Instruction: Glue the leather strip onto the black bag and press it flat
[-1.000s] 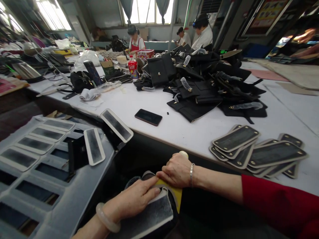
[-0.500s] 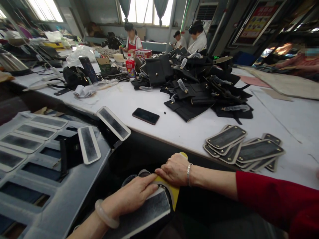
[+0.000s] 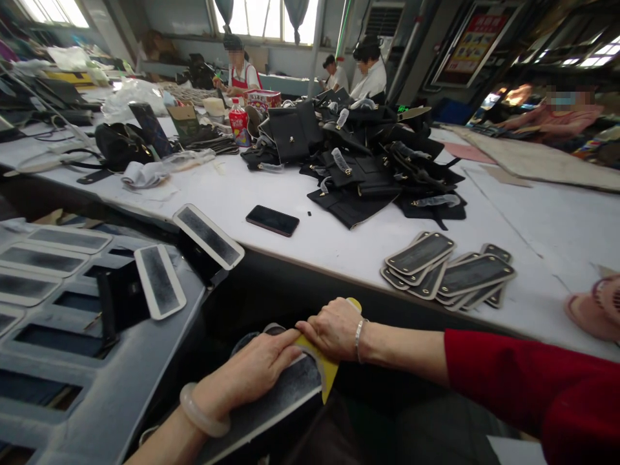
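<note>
In front of my body lies a dark rectangular panel (image 3: pixel 285 391) with a white edge, tilted up toward the right. My left hand (image 3: pixel 252 368) rests over its upper edge, fingers stretched toward my right hand and thumb pressed on the panel. My right hand (image 3: pixel 332 328) is closed around a curved yellow piece (image 3: pixel 330 374) at the panel's far end; a rounded yellow tip shows above the knuckles. The fingertips of both hands meet there. Dark material under the panel is mostly hidden.
Similar white-edged panels (image 3: pixel 161 281) lie on a slotted grey rack (image 3: pixel 116 381) at left. The white table (image 3: pixel 334 252) carries a phone (image 3: pixel 272 220), stacked dark pieces with eyelets (image 3: pixel 421 253), a heap of black bags (image 3: pixel 358 161) and a red bottle (image 3: pixel 239 123). Several people sit farther back.
The view has turned slightly right, so the table things sit farther left and a pink object appears at the right edge. Both hands keep nearly the same hold on the panel and yellow piece.
</note>
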Demonstrator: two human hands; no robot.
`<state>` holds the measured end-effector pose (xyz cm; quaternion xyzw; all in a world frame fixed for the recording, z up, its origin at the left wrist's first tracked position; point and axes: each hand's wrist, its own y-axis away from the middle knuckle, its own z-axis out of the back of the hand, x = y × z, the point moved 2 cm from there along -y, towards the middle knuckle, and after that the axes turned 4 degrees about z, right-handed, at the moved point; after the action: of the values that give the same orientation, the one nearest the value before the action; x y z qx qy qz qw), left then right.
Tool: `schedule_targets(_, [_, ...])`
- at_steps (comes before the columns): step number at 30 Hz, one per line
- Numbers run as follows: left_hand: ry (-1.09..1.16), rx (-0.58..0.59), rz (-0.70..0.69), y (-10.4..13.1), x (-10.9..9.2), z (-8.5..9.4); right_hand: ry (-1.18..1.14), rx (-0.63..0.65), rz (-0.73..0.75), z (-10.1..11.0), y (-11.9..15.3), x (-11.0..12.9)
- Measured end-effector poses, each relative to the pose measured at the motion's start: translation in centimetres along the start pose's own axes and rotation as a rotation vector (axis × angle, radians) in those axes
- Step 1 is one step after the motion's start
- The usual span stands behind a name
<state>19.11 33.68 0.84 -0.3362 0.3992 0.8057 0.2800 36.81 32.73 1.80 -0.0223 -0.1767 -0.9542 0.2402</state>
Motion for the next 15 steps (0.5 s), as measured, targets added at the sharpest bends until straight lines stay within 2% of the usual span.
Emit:
schedule_targets(4, [-0.028,-0.005,-0.041,0.0,0.3,-0.3,-0.032,-0.013,-0.050,-0.4,0.7,0.7])
schedule_targets(8, [0.071,0.022,-0.068,0.3,0.5,-0.3,-0.064,-0.038,-0.096,-0.7,1.6,1.7])
schedule_targets(15, [0.197,0.097,-0.046,-1.1,0.1,0.9,-0.206,-0.102,-0.186,-1.6,3.4,2.6])
